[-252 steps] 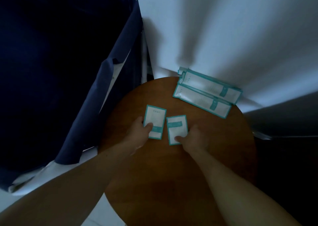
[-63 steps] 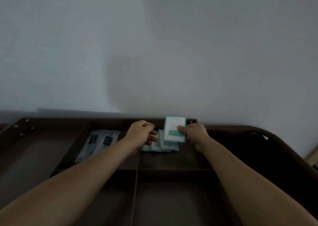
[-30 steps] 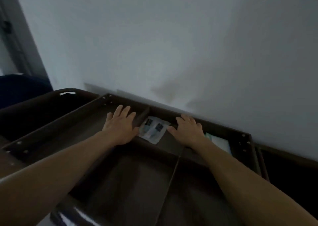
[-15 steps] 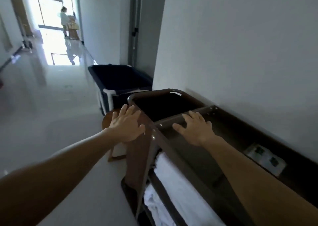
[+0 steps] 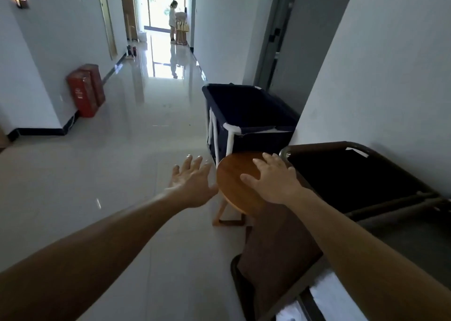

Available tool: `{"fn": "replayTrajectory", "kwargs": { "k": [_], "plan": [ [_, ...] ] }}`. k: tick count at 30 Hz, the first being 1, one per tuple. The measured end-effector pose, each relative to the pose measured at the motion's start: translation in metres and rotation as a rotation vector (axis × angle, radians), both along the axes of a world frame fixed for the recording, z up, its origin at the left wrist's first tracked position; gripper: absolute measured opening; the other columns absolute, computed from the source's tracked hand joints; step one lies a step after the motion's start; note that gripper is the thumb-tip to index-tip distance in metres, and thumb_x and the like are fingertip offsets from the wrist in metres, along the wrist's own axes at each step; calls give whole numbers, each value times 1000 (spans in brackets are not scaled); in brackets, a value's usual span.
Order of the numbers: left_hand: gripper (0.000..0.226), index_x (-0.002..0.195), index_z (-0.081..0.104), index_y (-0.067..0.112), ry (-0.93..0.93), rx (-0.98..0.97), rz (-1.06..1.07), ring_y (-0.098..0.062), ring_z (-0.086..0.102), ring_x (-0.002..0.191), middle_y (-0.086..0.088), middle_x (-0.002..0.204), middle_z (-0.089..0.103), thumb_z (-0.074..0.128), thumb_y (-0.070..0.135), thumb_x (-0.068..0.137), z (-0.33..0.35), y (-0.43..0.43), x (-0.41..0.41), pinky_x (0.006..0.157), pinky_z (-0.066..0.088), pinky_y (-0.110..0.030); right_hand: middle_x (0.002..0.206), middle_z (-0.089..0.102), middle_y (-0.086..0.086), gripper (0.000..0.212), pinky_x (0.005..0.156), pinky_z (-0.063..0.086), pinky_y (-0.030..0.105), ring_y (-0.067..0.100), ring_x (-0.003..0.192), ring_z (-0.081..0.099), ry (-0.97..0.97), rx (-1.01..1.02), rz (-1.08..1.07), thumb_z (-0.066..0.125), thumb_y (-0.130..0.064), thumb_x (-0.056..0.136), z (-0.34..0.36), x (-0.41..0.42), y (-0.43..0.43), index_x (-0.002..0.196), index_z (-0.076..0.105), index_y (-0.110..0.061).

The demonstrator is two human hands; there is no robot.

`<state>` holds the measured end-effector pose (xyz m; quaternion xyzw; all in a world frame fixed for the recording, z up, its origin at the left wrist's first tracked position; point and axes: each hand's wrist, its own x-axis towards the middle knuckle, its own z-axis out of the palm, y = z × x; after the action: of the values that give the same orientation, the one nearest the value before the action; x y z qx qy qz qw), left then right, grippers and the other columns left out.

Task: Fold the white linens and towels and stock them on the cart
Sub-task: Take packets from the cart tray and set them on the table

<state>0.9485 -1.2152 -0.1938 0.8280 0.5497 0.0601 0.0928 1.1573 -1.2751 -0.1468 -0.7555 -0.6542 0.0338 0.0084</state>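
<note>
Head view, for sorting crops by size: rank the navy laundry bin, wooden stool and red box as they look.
1. Navy laundry bin.
2. Wooden stool, a close second; it is nearer and the right hand covers part.
3. Red box, clearly smallest, though farther away.

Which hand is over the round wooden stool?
The right hand, spread over the stool; the left hand is beside it, over the shiny floor.

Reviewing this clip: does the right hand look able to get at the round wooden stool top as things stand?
Probably yes. The right hand is open with fingers spread, directly in front of the stool top, and nothing shows between them. The cart stands beside the stool, not across the hand's path.
</note>
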Motion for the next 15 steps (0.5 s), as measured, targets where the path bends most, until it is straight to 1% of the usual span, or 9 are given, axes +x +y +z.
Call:
{"fn": "replayTrajectory", "kwargs": {
  "k": [4,10,15],
  "plan": [
    [76,155,16,25,50,13,17,-27,-6,152,-4,165,4,43,57,92,-6,58,10,120,7,-54,167,4,1,78,117,6,62,25,153,-4,-8,-7,21,29,-72,94,-3,13,70,157,18,-29],
    [75,154,19,23,115,34,51,-27,-4,152,-5,165,6,42,58,92,3,158,38,120,10,-54,166,11,3,79,119,10,59,25,153,1,39,-33,89,34,-70,95,3,39,173,157,20,-24],
    [74,154,22,23,106,48,43,-27,0,151,-6,164,10,43,58,92,8,229,65,119,13,-54,165,13,3,79,119,12,59,27,153,3,65,-42,63,37,-69,95,7,68,248,157,21,-23]
  ]
}}
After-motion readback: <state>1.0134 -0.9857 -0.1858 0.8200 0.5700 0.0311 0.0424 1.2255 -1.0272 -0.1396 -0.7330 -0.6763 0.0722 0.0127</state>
